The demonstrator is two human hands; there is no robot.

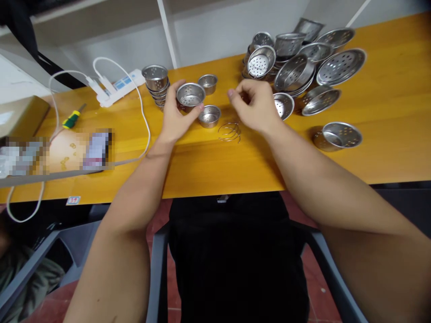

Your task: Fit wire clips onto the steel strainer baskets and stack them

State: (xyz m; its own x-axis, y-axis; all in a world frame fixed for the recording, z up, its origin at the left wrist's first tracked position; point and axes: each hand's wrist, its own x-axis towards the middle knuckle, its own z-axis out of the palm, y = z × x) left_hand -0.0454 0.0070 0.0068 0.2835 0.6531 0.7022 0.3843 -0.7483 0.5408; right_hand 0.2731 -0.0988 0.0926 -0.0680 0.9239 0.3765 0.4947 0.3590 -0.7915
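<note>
While the left hand (175,117) clasps a steel cup (190,95), the right hand (256,105) — curled — hides its grip.

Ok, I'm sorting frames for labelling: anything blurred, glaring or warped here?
Head view: pixelated patches at left on the table; the strainer pile glints without blowing out; the left hand and its perforated cup are sharp; the right hand too; forearms look stretched near the bottom edge.

Soft, even light on my glossy orange wooden table (208,166); perforated steel cups (296,72) glint; picture edges bow.
</note>
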